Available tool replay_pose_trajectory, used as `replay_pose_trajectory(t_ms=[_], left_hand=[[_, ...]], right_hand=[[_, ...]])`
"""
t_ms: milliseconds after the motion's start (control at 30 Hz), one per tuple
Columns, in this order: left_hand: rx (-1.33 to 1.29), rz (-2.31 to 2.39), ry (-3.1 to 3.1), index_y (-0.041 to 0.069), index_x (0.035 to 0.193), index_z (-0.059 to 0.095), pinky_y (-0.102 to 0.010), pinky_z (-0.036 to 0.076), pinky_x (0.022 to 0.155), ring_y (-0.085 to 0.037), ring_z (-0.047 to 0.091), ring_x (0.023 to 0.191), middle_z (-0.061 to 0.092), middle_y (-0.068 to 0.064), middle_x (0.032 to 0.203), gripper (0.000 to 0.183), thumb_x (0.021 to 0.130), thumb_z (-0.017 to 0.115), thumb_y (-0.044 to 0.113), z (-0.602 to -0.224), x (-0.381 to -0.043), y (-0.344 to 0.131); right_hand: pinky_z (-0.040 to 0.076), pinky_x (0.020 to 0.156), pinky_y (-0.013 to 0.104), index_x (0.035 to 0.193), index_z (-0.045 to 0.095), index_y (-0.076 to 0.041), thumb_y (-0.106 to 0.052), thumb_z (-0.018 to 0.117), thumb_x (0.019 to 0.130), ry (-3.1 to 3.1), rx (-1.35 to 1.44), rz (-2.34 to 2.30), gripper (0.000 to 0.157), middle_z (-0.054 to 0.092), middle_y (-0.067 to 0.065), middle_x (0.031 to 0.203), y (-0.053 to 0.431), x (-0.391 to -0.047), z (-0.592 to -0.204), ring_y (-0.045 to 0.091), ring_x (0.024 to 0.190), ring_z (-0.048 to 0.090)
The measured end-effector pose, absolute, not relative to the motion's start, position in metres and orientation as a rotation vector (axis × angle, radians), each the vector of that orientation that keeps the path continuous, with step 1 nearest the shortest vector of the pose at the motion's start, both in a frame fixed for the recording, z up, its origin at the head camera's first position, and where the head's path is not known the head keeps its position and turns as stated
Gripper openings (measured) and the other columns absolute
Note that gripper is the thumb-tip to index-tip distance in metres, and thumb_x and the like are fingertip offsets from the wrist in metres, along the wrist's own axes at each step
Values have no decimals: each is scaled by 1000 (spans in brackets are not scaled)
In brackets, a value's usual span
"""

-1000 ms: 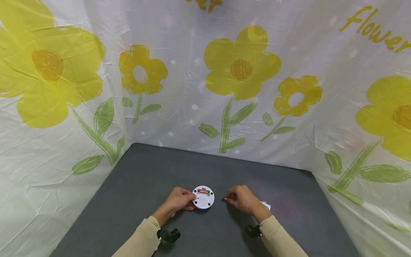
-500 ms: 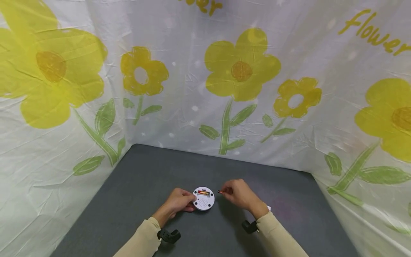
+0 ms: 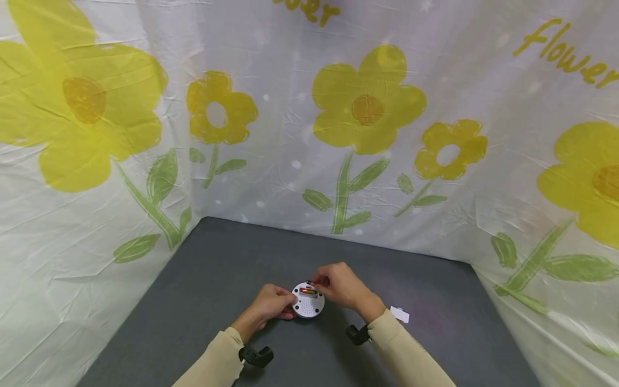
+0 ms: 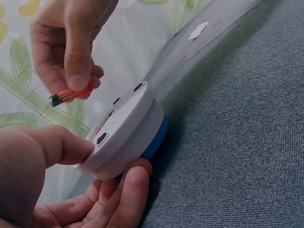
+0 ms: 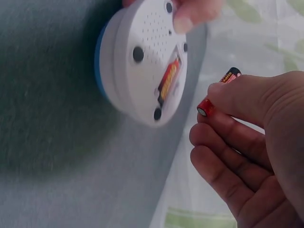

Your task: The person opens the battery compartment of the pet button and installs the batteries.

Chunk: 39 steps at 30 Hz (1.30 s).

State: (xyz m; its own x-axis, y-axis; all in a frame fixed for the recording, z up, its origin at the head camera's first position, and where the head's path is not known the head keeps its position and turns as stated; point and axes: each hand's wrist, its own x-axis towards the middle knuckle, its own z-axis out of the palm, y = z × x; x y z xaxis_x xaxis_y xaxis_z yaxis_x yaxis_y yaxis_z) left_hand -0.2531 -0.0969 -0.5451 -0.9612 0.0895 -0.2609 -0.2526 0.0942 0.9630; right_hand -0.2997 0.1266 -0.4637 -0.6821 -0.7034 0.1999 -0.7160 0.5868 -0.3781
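Grey tabletop [image 3: 271, 247]: left fingers [image 4: 134, 190] around device [image 4: 133, 137], battery [image 4: 67, 96] sideways, snug between right fingers [image 5: 232, 128], black end [image 4: 54, 100] leftward.

2 hands [image 3: 271, 302] [image 3: 344, 286], 2 batts [image 5: 168, 81] [image 5: 205, 106], 1 rnd device [image 3: 307, 308], 1 wht pc [image 3: 400, 315].

A curtained-off booth: flower-printed sheeting [image 3: 275, 180] (yellow blooms [image 3: 338, 88], green stems [image 3: 342, 196]) round three sides of a grey table [image 3: 251, 252].

Dark grey tabletop [image 3: 242, 252], flat white piece [image 3: 400, 314] lying towards the right
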Motion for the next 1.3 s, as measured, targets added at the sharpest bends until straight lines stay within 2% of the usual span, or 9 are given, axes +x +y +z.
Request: replay_pose_trajectory(t_ms=[333, 567, 900, 1133, 1300], left_hand=[[-152, 1949, 2121, -13, 111, 74, -30, 69, 68, -16, 77, 75, 77, -17, 96, 24, 97, 71, 6, -544, -253, -97], [-165, 1957, 2120, -13, 110, 74, -30, 69, 66, -17, 76, 74, 78, -17, 95, 23, 96, 71, 6, -544, -253, -96], [-171, 1966, 2111, -13, 109, 74, -32, 69, 67, -17, 76, 73, 78, -17, 93, 22, 96, 72, 5, -542, -253, -97], [-170, 1966, 2097, -12, 108, 74, -32, 69, 67, -17, 76, 73, 77, -16, 93, 21, 97, 72, 5, -543, -256, -97], [-168, 1977, 2085, -12, 107, 75, -31, 69, 67, -16, 76, 72, 77, -15, 92, 20, 96, 72, 4, -544, -256, -97]], right_hand=[[62, 71, 23, 102, 82, -9, -5, 81, 96, -2784, 1274, 693, 7, 80, 3, 93, 106, -300, -478, 7, 80, 73], [58, 67, 20, 98, 82, -11, -7, 84, 93, -2776, 1227, 649, 6, 79, -1, 90, 102, -299, -488, 3, 76, 68], [54, 64, 21, 92, 85, -10, -7, 87, 90, -2782, 1144, 672, 5, 78, 0, 86, 102, -297, -489, 10, 76, 69], [55, 67, 25, 97, 85, -11, -6, 85, 91, -2828, 1129, 661, 8, 79, 1, 89, 108, -298, -487, 11, 79, 69], [54, 67, 26, 100, 85, -10, -11, 83, 94, -2828, 1106, 671, 6, 77, 0, 90, 111, -297, -485, 14, 80, 67]])
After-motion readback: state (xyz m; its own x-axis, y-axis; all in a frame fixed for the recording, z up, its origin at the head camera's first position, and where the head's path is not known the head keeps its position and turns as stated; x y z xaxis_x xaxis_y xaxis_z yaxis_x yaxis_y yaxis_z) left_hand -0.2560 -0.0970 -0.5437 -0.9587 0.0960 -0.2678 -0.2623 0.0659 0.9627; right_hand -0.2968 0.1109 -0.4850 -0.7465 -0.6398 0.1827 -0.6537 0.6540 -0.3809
